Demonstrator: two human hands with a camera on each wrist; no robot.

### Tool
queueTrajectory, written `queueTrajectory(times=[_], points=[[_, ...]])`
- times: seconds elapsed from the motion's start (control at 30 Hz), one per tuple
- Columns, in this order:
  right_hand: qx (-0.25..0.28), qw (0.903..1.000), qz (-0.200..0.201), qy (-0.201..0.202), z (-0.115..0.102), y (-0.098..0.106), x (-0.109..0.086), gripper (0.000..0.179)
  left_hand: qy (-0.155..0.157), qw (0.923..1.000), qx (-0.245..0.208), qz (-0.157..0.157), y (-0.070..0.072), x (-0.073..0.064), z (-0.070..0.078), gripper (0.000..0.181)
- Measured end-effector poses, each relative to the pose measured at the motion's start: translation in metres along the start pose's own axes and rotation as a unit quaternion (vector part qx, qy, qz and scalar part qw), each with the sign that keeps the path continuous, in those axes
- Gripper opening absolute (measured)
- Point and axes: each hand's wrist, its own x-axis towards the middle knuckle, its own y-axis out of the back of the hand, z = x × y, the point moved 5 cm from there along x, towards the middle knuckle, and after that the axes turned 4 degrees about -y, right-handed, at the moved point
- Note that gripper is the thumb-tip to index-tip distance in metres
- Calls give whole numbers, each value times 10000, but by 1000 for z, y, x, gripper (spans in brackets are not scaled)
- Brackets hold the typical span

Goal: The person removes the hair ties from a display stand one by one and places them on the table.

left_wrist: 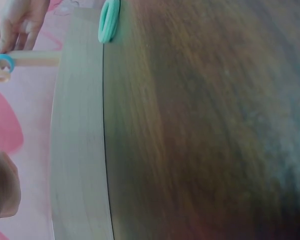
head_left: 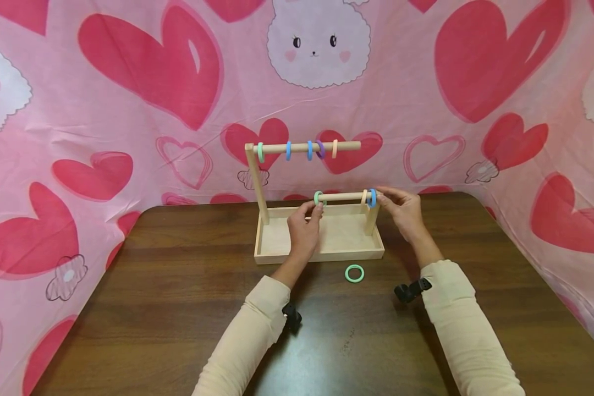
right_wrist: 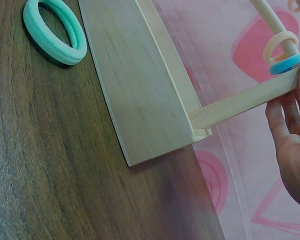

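Observation:
My left hand pinches a mint-green hair tie at the free left end of the wooden stand's lower rod. At that rod's other end, my right hand grips the top of the short post, thumb close beside a blue hair tie. A peach hair tie hangs on the rod right next to the blue one. Another mint-green hair tie lies loose on the table, in front of the stand's tray. In the left wrist view, the left hand's fingertips are out of frame.
Above, the stand's upper rod carries several hair ties: green, blue, purple and peach. A tall post holds it up at the left. The dark wooden table ends at a pink heart-patterned cloth behind.

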Motion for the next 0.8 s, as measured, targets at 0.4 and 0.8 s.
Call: queueTrajectory(times=[0.4,0.8], points=[[-172,9997,102,-119,2,1,0,27,-52,10000,-68,11,6,-1,0,18],[-84,9999,95,-61,-1,0,-1,23,154,9996,-251,-34,10,-5,-1,18]])
